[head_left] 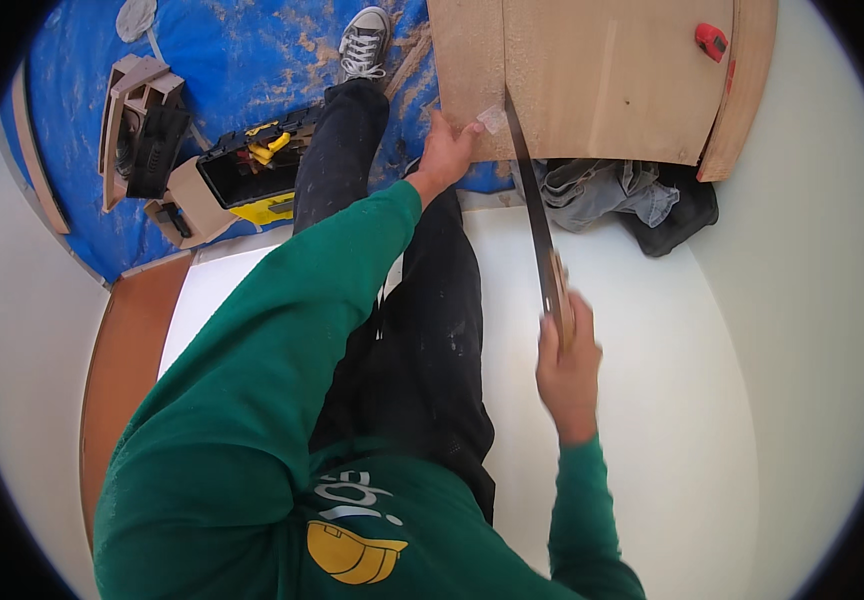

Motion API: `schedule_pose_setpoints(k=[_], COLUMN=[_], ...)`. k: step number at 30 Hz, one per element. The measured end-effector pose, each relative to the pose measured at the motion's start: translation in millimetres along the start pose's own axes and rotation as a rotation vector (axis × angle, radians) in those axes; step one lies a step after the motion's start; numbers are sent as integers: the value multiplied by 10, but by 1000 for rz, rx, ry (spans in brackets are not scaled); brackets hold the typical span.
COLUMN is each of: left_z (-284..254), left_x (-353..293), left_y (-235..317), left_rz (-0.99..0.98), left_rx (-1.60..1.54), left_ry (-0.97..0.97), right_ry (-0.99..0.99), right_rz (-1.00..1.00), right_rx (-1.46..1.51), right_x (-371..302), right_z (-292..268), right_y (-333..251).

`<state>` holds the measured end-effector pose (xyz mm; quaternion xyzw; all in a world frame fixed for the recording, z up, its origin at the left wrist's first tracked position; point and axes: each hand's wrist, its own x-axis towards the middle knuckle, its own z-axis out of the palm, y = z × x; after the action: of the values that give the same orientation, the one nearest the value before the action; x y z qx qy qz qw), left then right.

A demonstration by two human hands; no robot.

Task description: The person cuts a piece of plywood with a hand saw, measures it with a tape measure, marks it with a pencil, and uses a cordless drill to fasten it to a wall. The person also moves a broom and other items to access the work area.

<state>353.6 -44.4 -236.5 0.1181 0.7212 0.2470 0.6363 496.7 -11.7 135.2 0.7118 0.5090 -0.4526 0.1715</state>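
My right hand (569, 370) is closed round the wooden handle of a handsaw (532, 190). The dark blade runs away from me, and its far end meets a straight cut line in a wide wooden board (602, 90). That line runs up the board, parting off a narrower strip on the left. At the strip's near left corner, my left hand (447, 150) grips the edge, its thumb on top and its other fingers partly hidden. By the thumb lies a small clear scrap of plastic or tape (492, 119). Sawdust lies along the cut.
A red tape measure (711, 41) rests on the board's far right. Grey clothing (602, 190) is bunched beneath its near edge. Left, on a sawdust-strewn blue sheet (242, 45), stand an open toolbox (222, 172) and a wooden box (118, 135). My sneaker (364, 45) is beside the board.
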Motion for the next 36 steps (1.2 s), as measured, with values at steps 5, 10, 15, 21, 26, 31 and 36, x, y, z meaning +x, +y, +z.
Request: schedule_pose_setpoints(k=[5, 10, 15, 21, 26, 31, 36], left_z=[156, 269, 135, 191, 246, 149, 205], left_x=[-196, -149, -87, 4, 194, 166, 4], left_y=[-126, -157, -299, -418, -238, -104, -152], left_rz=[78, 197, 34, 91, 55, 112, 66], left_rx=[-92, -71, -19, 35, 52, 35, -11], left_ry=[31, 97, 124, 134, 127, 169, 133], right_ry=[1, 242, 80, -13, 204, 88, -62], right_rz=[60, -333, -334, 85, -323, -267, 203], right_rx=[3, 109, 121, -22, 80, 51, 31], right_x=[-205, 1758, 1035, -70, 1837, 1716, -263], right_z=[-50, 1029, 655, 73, 1007, 732, -167], right_y=[293, 692, 749, 230, 590, 422, 243])
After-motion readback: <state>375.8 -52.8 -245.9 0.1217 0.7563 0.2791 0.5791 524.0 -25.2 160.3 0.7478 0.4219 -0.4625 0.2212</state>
